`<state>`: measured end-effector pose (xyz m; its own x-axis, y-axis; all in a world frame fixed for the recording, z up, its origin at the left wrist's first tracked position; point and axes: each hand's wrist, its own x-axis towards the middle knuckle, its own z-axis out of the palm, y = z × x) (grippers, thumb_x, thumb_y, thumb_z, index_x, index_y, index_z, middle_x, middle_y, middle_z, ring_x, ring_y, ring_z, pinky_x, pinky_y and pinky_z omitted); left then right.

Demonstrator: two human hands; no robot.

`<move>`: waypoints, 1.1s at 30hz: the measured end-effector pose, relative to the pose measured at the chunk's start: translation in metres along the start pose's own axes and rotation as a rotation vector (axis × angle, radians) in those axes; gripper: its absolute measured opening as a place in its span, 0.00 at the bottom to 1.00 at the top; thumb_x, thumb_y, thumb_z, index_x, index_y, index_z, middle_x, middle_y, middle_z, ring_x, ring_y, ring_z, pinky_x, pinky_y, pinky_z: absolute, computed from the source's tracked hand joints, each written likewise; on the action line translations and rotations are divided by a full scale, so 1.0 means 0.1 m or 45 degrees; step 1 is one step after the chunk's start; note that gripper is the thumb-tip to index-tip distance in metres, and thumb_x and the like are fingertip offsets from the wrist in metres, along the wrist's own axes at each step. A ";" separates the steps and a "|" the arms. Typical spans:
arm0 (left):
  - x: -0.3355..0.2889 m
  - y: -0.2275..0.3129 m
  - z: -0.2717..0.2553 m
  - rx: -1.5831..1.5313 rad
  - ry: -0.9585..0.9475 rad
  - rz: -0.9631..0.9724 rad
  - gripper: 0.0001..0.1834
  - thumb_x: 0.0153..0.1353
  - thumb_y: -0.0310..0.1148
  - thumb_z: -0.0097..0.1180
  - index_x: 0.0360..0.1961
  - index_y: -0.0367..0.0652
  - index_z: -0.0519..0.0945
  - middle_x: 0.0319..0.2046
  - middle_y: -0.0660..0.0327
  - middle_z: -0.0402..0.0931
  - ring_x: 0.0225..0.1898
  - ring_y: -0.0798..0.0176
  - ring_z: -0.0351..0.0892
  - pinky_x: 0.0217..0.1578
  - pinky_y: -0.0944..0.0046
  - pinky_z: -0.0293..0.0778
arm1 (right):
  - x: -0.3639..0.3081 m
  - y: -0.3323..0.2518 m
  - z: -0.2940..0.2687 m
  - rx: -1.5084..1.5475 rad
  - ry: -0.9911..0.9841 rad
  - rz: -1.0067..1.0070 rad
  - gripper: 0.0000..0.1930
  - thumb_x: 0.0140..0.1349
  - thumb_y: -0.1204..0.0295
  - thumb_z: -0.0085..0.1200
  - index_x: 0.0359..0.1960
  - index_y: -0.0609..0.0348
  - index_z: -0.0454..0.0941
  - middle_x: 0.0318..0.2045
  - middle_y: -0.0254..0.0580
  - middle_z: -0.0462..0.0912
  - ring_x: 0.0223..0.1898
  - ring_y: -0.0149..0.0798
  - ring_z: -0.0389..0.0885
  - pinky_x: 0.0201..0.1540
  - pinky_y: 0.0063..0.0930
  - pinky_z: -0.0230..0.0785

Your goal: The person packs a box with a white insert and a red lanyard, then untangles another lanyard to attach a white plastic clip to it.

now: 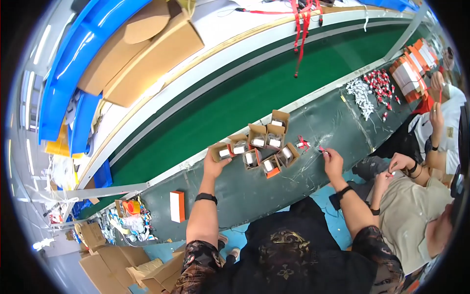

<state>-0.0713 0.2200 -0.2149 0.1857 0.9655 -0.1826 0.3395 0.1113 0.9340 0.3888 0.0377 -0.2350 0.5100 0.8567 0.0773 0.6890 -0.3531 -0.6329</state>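
Observation:
Several small open cardboard boxes [257, 135] with orange outer sides stand in a cluster on the dark green bench, each with a white-and-dark item inside. My left hand [212, 168] is closed round the leftmost open box [219, 150], fingers on its far side and thumb along its near side. To the right of the cluster, my right hand [334, 164] pinches a small red piece [321, 149], too small to make out fully. Between that hand and the boxes lie a few small red-and-white pieces [303, 143] on the bench.
A closed white-and-orange box [176, 207] stands at left. Piles of white pieces [360, 99] and red pieces [379, 87] lie at far right, near stacked orange-and-white boxes [409, 73]. A green conveyor belt [235, 117] runs behind. Two people sit at right.

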 end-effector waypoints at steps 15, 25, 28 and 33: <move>-1.68 1.34 -0.06 0.298 0.571 0.515 0.31 0.41 0.24 0.74 0.50 0.41 0.79 0.49 0.54 0.79 0.55 0.51 0.78 0.56 0.57 0.74 | -0.84 -3.54 -0.45 1.047 -0.460 -0.996 0.12 0.54 0.82 0.64 0.41 0.60 0.82 0.38 0.41 0.85 0.38 0.41 0.85 0.42 0.35 0.75; -2.05 1.26 -0.10 0.313 0.646 0.398 0.27 0.39 0.24 0.70 0.46 0.42 0.80 0.45 0.54 0.80 0.49 0.48 0.79 0.51 0.54 0.75 | -1.16 -3.75 -0.28 -0.084 -0.218 -1.407 0.11 0.49 0.71 0.62 0.36 0.51 0.80 0.35 0.30 0.81 0.43 0.37 0.75 0.44 0.38 0.62; -2.11 1.36 -0.07 0.353 0.626 0.388 0.27 0.38 0.24 0.70 0.46 0.43 0.81 0.44 0.55 0.80 0.48 0.48 0.79 0.51 0.53 0.75 | -1.14 -3.74 -0.33 -0.214 -0.312 -1.445 0.12 0.52 0.72 0.57 0.40 0.56 0.80 0.38 0.35 0.82 0.47 0.42 0.74 0.50 0.41 0.63; -2.17 1.36 0.07 0.429 0.601 0.397 0.28 0.38 0.25 0.72 0.46 0.43 0.81 0.43 0.55 0.80 0.47 0.48 0.79 0.49 0.54 0.76 | -0.93 -3.58 -0.32 0.027 -1.029 -1.370 0.17 0.58 0.73 0.54 0.49 0.63 0.76 0.46 0.48 0.82 0.54 0.53 0.75 0.56 0.46 0.68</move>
<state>-0.0594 0.0242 -0.0502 -0.0764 0.9486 0.3070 0.6197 -0.1961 0.7599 0.1112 0.0727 0.0096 -0.7248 0.6852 0.0718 0.5403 0.6299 -0.5580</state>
